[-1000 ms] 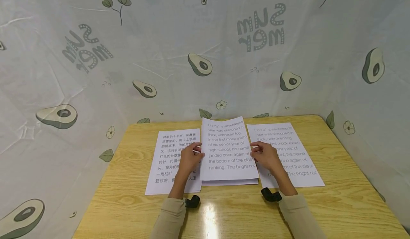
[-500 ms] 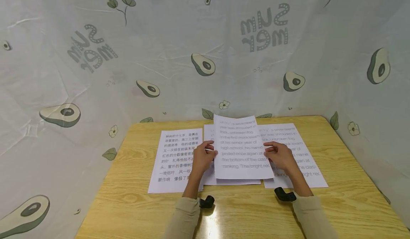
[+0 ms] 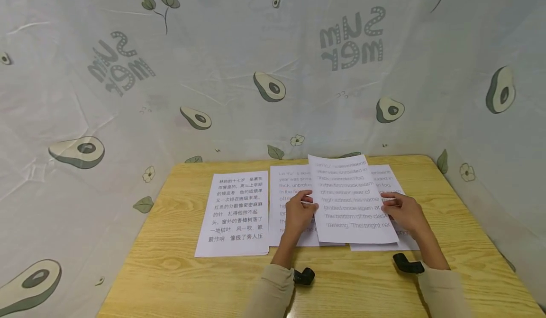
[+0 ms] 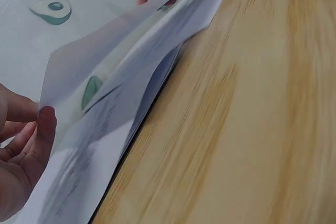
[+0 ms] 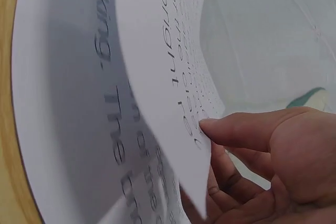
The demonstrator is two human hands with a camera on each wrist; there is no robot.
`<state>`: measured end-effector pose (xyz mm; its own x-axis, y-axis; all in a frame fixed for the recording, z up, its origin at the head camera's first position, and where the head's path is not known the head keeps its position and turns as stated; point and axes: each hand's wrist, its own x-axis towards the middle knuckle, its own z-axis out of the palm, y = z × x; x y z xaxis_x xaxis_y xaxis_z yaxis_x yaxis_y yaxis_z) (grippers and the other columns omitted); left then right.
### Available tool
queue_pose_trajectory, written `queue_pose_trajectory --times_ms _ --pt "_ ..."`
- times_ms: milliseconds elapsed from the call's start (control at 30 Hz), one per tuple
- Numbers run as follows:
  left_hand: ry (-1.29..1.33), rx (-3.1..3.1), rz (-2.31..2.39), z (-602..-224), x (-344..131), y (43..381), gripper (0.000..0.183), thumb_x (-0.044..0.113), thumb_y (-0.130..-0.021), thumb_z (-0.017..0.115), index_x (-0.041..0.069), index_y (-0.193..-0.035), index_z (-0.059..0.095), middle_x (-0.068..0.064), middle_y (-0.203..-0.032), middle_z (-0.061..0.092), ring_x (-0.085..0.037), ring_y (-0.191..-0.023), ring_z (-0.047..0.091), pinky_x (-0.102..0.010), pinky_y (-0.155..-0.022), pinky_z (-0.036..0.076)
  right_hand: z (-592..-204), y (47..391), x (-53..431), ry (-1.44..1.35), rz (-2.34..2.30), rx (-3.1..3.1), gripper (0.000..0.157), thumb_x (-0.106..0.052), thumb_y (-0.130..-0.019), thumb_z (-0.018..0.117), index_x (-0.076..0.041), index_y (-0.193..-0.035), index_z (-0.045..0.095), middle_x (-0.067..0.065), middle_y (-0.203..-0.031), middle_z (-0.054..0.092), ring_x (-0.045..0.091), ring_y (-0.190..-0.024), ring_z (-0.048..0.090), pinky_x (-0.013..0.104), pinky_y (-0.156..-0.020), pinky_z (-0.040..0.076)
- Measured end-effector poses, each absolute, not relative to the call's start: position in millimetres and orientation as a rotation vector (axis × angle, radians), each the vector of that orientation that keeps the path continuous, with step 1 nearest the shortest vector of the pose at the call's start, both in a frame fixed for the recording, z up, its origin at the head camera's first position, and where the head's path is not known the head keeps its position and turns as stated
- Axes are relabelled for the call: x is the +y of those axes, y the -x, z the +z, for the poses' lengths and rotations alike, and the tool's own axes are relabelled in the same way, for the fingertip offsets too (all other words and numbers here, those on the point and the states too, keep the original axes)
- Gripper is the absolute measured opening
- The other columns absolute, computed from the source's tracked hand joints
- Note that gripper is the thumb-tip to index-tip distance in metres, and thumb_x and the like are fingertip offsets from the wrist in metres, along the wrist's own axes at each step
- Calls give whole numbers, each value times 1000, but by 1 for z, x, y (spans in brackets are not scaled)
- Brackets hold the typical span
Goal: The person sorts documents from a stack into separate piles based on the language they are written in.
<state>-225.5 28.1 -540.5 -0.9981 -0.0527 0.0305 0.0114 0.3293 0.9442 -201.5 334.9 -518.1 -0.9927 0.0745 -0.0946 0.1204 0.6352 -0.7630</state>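
A printed sheet of paper (image 3: 347, 204) with English text is raised above the table between both hands. My left hand (image 3: 301, 213) pinches its left edge between thumb and fingers, seen closer in the left wrist view, where the hand (image 4: 23, 150) is at the far left. On the opposite edge, my right hand (image 3: 405, 213) pinches the sheet; in the right wrist view its thumb lies on the printed face. Below the lifted sheet are the middle paper stack (image 3: 290, 204), partly covered, and the right paper stack (image 3: 390, 178), of which only the margins show.
A left paper stack (image 3: 236, 213) printed in Chinese lies flat on the wooden table (image 3: 170, 270). A pale curtain (image 3: 230, 48) with avocado prints hangs behind the table and along its sides. Black curved pieces (image 3: 304, 276) are worn at both wrists.
Both hands have lifted the top sheet off the middle stack and carried it to the right. It now overlaps the right stack, and more of the middle stack shows.
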Motion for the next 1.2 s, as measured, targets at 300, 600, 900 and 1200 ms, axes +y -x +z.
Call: queue_pose_trajectory --times_ms 300,600,900,1200 --pt "-61 -2460 -1870 -547 74 219 43 2 -89 83 11 -130 76 3 -98 73 -1 -78 69 -18 -68 56 -518 198 379 -183 -1169 2857 45 -12 -104 66 11 -142 60 28 -116 70 15 -85 62 22 -65 52" --pt "-29 -2436 -1913 -550 108 216 45 -3 -88 82 8 -131 75 4 -94 71 1 -77 69 -16 -65 56 -517 194 409 -216 -1051 2917 42 -10 -103 65 14 -138 61 31 -111 70 24 -85 66 24 -65 49" --pt "-62 -2520 -1827 -548 124 213 44 1 -87 84 10 -130 75 4 -95 73 1 -77 68 -16 -68 54 -518 193 421 -243 -1025 2914 40 -11 -104 64 15 -135 62 33 -113 70 18 -83 65 25 -65 50" --pt "-11 -2523 -1817 -549 127 215 44 1 -87 83 5 -130 74 3 -93 72 0 -78 71 -17 -68 55 -522 196 423 -253 -1011 2926 38 -8 -102 65 15 -132 64 30 -108 71 20 -83 65 28 -67 48"
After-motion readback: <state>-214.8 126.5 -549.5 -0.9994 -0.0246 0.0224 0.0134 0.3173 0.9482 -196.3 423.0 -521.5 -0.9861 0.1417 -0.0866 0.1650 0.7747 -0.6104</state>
